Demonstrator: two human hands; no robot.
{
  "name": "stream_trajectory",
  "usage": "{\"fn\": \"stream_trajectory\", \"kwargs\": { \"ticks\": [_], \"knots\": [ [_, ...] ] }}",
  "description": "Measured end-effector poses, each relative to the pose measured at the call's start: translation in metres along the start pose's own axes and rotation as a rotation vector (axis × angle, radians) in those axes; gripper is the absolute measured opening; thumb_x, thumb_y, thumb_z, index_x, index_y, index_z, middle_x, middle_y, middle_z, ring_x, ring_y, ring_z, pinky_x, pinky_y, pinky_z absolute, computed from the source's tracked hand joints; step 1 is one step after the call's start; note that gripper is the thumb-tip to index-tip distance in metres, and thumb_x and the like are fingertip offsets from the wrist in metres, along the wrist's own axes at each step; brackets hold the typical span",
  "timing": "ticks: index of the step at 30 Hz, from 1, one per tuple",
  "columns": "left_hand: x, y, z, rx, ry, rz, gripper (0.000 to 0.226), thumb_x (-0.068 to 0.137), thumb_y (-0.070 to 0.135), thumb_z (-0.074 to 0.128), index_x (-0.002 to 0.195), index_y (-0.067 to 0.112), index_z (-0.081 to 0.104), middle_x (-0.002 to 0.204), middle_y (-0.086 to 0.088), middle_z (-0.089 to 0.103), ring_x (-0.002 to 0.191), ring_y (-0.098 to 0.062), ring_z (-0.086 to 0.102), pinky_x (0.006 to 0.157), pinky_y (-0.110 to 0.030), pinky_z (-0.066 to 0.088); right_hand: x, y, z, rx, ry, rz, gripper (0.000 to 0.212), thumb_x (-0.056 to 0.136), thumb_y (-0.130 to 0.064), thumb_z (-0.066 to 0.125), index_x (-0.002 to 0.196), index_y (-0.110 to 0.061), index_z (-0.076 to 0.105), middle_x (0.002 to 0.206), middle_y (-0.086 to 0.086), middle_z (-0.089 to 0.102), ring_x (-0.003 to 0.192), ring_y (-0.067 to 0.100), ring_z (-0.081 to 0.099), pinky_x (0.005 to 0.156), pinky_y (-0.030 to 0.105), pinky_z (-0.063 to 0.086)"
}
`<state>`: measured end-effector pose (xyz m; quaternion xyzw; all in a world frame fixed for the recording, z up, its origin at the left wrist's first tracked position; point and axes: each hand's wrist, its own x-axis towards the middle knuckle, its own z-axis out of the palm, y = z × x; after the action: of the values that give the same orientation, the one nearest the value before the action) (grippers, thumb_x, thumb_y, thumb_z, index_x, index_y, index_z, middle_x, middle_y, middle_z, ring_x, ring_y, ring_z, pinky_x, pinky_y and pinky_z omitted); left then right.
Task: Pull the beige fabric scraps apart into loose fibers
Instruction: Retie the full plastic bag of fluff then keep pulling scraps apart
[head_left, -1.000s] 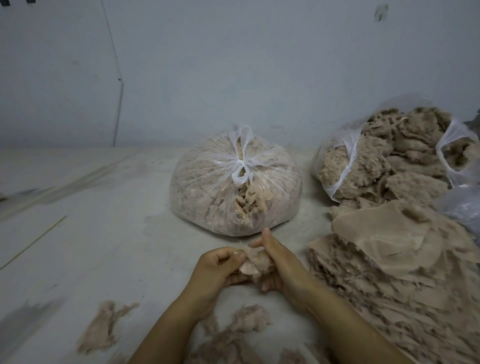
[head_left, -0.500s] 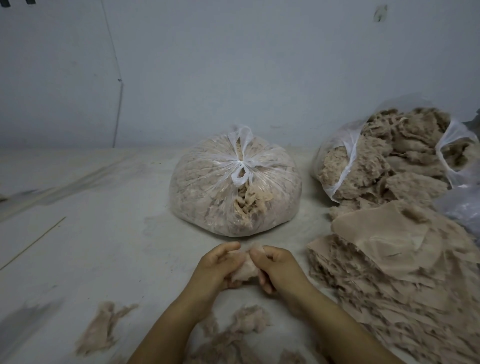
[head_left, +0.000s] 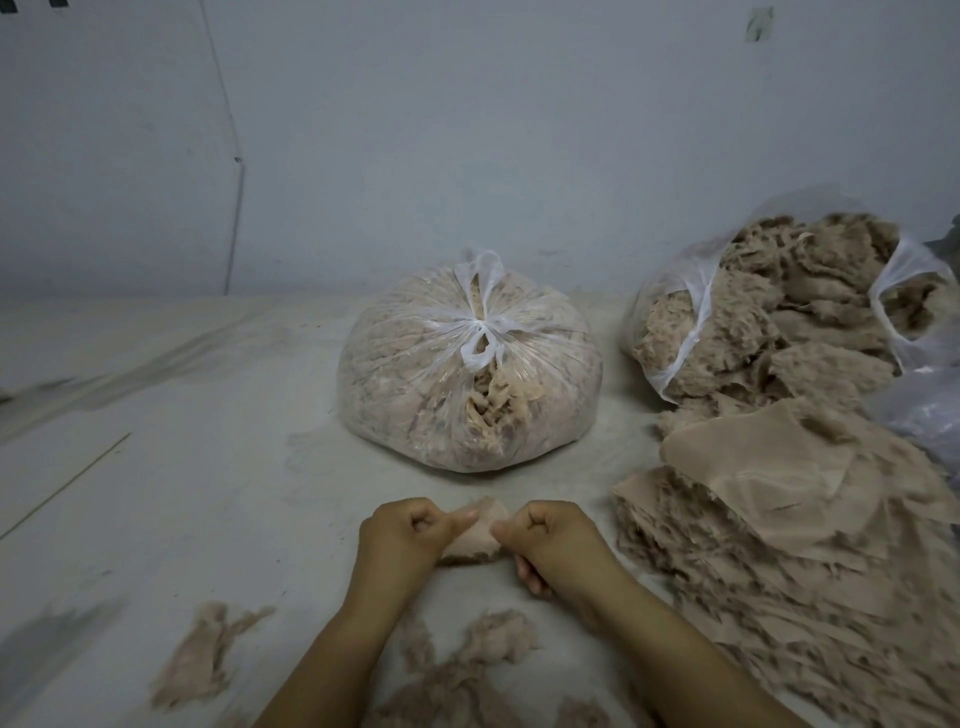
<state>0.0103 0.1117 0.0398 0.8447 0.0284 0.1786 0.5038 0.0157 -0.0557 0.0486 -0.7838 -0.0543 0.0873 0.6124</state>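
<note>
Pale dusty surface (head_left: 208, 493) against a grey-blue wall; we see both hands working one scrap.
Left hand (head_left: 410, 535) and right hand (head_left: 550, 540), fingers curled, pinch a small beige fabric scrap (head_left: 480, 535) between them, just above the surface. Loose beige fibre tufts (head_left: 493, 639) lie near us. Stacked beige fabric scraps (head_left: 779, 545) at right; knotted clear plastic bag of fibres (head_left: 467, 369) behind.
</note>
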Motion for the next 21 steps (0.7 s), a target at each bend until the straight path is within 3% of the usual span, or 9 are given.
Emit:
{"fn": "stream_trajectory", "kwargs": {
  "ticks": [3, 5, 7, 9, 11, 13, 16, 18, 21],
  "knots": [
    [0.002, -0.009, -0.004, 0.347, -0.064, 0.034, 0.042, 0.081, 0.047, 0.067, 0.051, 0.019, 0.059, 0.05, 0.0, 0.054, 0.051, -0.014, 0.051, 0.052, -0.029, 0.037, 0.001, -0.003, -0.007, -0.148, -0.015, -0.027, 0.035, 0.078, -0.048, 0.071, 0.06, -0.021, 0.059, 0.047, -0.003, 0.058, 0.04, 0.009, 0.048, 0.045, 0.02, 0.04],
    [0.003, -0.012, -0.006, 0.546, -0.107, 0.027, 0.039, 0.083, 0.053, 0.062, 0.067, 0.018, 0.066, 0.066, 0.001, 0.065, 0.067, -0.015, 0.06, 0.056, -0.028, 0.038, 0.0, -0.007, -0.015, -0.172, -0.213, -0.04, 0.033, 0.062, -0.055, 0.077, 0.06, -0.024, 0.065, 0.051, -0.007, 0.059, 0.044, 0.004, 0.049, 0.048, 0.018, 0.04],
    [0.004, -0.013, -0.008, 0.567, -0.079, 0.027, 0.032, 0.081, 0.057, 0.062, 0.089, 0.026, 0.065, 0.085, 0.007, 0.066, 0.081, -0.012, 0.06, 0.062, -0.025, 0.039, -0.003, -0.009, -0.022, -0.237, -0.505, -0.062, 0.027, 0.057, -0.045, 0.085, 0.075, -0.028, 0.073, 0.065, -0.013, 0.062, 0.058, -0.001, 0.053, 0.058, 0.014, 0.042],
    [0.004, -0.01, -0.009, 0.508, -0.01, 0.03, 0.032, 0.08, 0.056, 0.063, 0.102, 0.034, 0.056, 0.086, 0.01, 0.058, 0.078, -0.008, 0.055, 0.061, -0.023, 0.037, -0.005, -0.008, -0.026, -0.396, -0.633, -0.119, 0.024, 0.061, -0.032, 0.088, 0.08, -0.034, 0.073, 0.077, -0.016, 0.06, 0.064, -0.007, 0.052, 0.061, 0.009, 0.04],
    [0.003, -0.008, -0.009, 0.379, 0.097, 0.099, 0.019, 0.084, 0.049, 0.062, 0.088, 0.032, 0.056, 0.076, 0.008, 0.054, 0.069, -0.006, 0.052, 0.058, -0.021, 0.034, -0.003, -0.005, -0.025, -0.436, -0.615, -0.172, 0.019, 0.068, -0.023, 0.085, 0.072, -0.034, 0.071, 0.074, -0.016, 0.06, 0.06, -0.007, 0.05, 0.058, 0.006, 0.038],
    [0.003, -0.005, -0.009, 0.204, 0.099, 0.164, 0.017, 0.087, 0.038, 0.061, 0.075, 0.027, 0.063, 0.072, 0.006, 0.06, 0.069, -0.007, 0.055, 0.06, -0.018, 0.038, -0.001, -0.003, -0.023, -0.361, -0.516, -0.166, 0.019, 0.076, -0.019, 0.08, 0.069, -0.03, 0.066, 0.063, -0.016, 0.059, 0.056, -0.004, 0.05, 0.058, 0.011, 0.04],
    [-0.002, 0.008, -0.008, -0.147, -0.158, 0.078, 0.015, 0.078, 0.046, 0.063, 0.081, 0.032, 0.068, 0.078, 0.014, 0.069, 0.074, 0.002, 0.061, 0.065, -0.009, 0.044, 0.002, -0.001, -0.022, -0.117, -0.336, -0.124, 0.017, 0.088, -0.016, 0.067, 0.077, -0.023, 0.057, 0.057, -0.006, 0.059, 0.051, 0.008, 0.053, 0.05, 0.021, 0.041],
    [-0.005, 0.012, -0.003, -0.31, -0.34, -0.026, 0.032, 0.068, 0.047, 0.066, 0.096, 0.032, 0.067, 0.089, 0.018, 0.071, 0.084, 0.003, 0.065, 0.069, -0.011, 0.048, 0.002, -0.001, -0.021, 0.013, -0.293, -0.123, 0.015, 0.092, -0.015, 0.063, 0.08, -0.018, 0.054, 0.055, 0.001, 0.06, 0.047, 0.013, 0.052, 0.046, 0.021, 0.041],
    [-0.006, 0.013, 0.001, -0.45, -0.381, -0.072, 0.025, 0.071, 0.031, 0.071, 0.09, 0.015, 0.069, 0.082, -0.001, 0.073, 0.077, -0.013, 0.069, 0.065, -0.019, 0.052, 0.003, -0.001, -0.021, 0.123, -0.268, -0.093, 0.013, 0.09, -0.014, 0.064, 0.079, -0.015, 0.057, 0.053, 0.002, 0.06, 0.047, 0.015, 0.051, 0.043, 0.021, 0.04]
  ]
}}
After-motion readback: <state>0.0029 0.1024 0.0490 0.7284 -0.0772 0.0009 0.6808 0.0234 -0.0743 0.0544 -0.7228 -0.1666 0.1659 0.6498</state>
